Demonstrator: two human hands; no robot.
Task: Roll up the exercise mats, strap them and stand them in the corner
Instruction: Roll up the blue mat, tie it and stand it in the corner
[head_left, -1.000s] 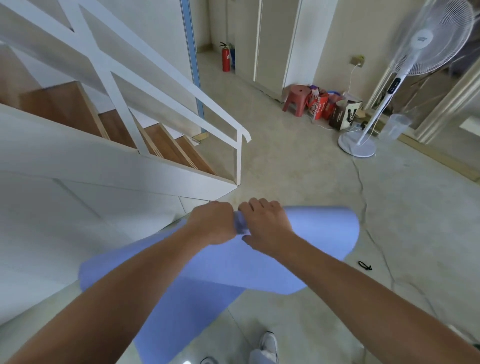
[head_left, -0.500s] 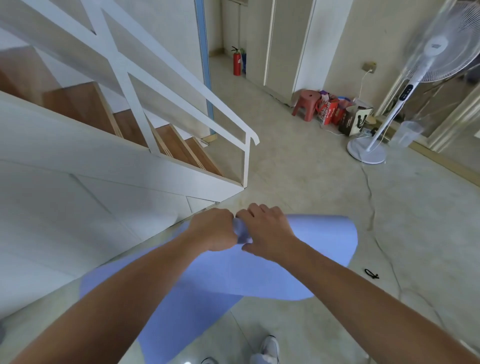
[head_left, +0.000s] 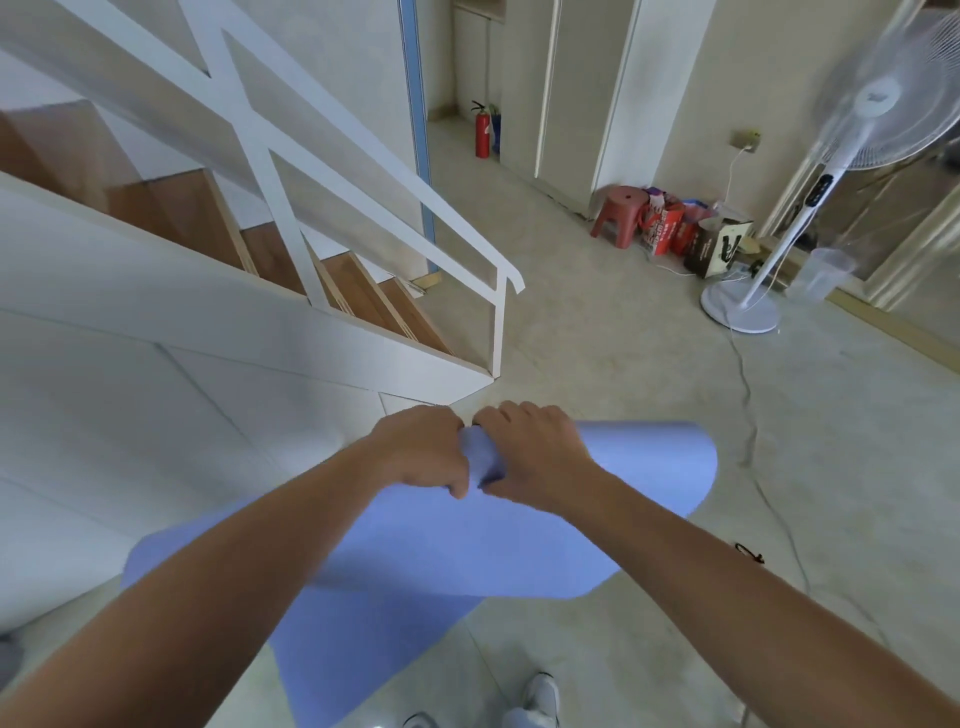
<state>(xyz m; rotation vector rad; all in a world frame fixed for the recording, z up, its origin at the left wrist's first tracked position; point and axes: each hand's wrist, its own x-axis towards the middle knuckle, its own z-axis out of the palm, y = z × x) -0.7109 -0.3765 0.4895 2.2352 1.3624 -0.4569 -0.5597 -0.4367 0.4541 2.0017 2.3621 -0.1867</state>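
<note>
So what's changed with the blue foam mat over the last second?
Almost nothing: the left hand and right hand still grip the curled edge of the light blue foam exercise mat side by side. Only the view swung slightly left.

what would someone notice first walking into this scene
The blue mat in the middle foreground, its end gripped by the left hand and right hand side by side, the rest draping to the floor. A white staircase rises behind on the left; a white standing fan stands far right.
</note>
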